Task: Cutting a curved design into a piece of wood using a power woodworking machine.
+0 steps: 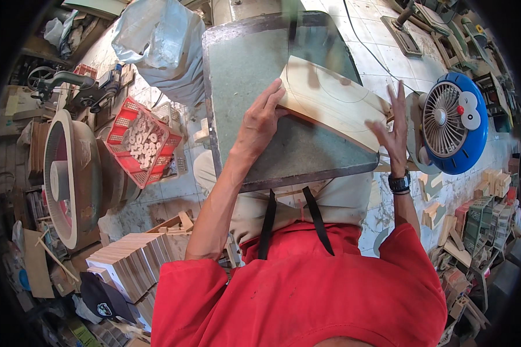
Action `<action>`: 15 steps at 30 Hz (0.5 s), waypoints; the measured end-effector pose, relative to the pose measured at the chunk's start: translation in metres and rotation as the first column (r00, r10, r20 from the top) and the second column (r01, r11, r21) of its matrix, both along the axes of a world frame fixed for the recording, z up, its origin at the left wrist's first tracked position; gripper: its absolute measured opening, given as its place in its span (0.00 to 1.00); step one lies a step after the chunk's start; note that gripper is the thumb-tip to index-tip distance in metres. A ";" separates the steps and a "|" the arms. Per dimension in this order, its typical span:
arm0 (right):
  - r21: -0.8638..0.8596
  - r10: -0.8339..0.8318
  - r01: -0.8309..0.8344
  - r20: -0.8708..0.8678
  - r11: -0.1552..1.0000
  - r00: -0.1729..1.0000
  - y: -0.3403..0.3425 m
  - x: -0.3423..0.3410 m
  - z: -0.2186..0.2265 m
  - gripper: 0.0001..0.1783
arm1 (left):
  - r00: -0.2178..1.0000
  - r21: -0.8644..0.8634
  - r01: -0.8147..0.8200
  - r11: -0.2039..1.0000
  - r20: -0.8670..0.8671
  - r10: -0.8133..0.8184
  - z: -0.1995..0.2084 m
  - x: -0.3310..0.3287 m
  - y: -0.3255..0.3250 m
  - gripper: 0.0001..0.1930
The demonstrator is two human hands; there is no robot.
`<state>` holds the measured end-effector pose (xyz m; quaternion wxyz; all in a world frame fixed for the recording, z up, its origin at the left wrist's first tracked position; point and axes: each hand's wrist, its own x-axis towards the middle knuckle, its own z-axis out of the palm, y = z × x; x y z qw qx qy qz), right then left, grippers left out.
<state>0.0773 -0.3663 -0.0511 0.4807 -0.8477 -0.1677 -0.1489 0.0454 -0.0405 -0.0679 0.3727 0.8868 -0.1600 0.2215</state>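
A pale wooden board (330, 101) rests at a slant on a grey machine table (243, 69), with curved pencil lines on its face. My left hand (261, 118) is closed on the board's left end, thumb underneath and fingers over the edge. At the opposite end my right hand (395, 130) is open, its fingers spread; a thumb or finger lies close to the board's corner, and I cannot tell if it touches. A narrow blurred upright part (293, 29) of the machine comes down by the board's far corner.
Left of the table stand a red plastic basket (117, 136) of small wooden pieces and a large round wheel (63, 179). A cloudy plastic bag (156, 52) hangs at the far left. A blue fan (454, 122) is at the right. Stacked boards (130, 260) sit lower left.
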 end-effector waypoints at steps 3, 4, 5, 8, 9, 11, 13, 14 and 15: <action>-0.440 0.314 -0.274 0.018 0.855 0.949 -0.009 -0.006 0.020 0.50 | 1.000 0.006 -0.005 1.000 0.002 0.005 0.000 -0.001 0.003 0.26; -0.647 0.457 -0.394 -0.079 0.652 0.886 -0.012 -0.007 0.027 0.53 | 1.000 0.005 -0.005 1.000 -0.001 0.005 0.000 -0.001 0.002 0.26; -0.648 0.456 -0.393 -0.079 0.652 0.887 -0.015 -0.006 0.029 0.53 | 1.000 0.003 -0.003 1.000 -0.001 0.003 0.000 -0.001 0.002 0.26; -0.587 0.482 -0.425 -0.066 0.689 0.873 -0.023 -0.003 0.029 0.55 | 1.000 -0.012 0.007 1.000 -0.010 -0.007 -0.001 0.000 0.002 0.25; -0.654 0.501 -0.409 -0.054 0.636 0.864 -0.024 0.000 0.027 0.54 | 1.000 -0.001 0.009 1.000 -0.006 -0.009 -0.001 0.001 0.003 0.25; -0.718 0.519 -0.388 -0.044 0.578 0.854 -0.027 0.003 0.024 0.54 | 1.000 0.009 0.012 1.000 -0.001 -0.012 0.000 0.002 0.003 0.25; -0.694 0.548 -0.390 0.008 0.606 0.837 -0.028 0.005 0.022 0.49 | 1.000 -0.008 0.015 1.000 -0.020 -0.015 0.000 0.001 0.002 0.25; -0.693 0.549 -0.391 0.007 0.605 0.836 -0.028 0.005 0.022 0.49 | 1.000 -0.008 0.014 1.000 -0.022 -0.014 0.001 0.002 0.003 0.25; -0.680 0.551 -0.391 0.022 0.620 0.834 -0.027 0.005 0.023 0.48 | 1.000 -0.016 0.017 1.000 -0.019 -0.017 0.001 0.003 0.003 0.25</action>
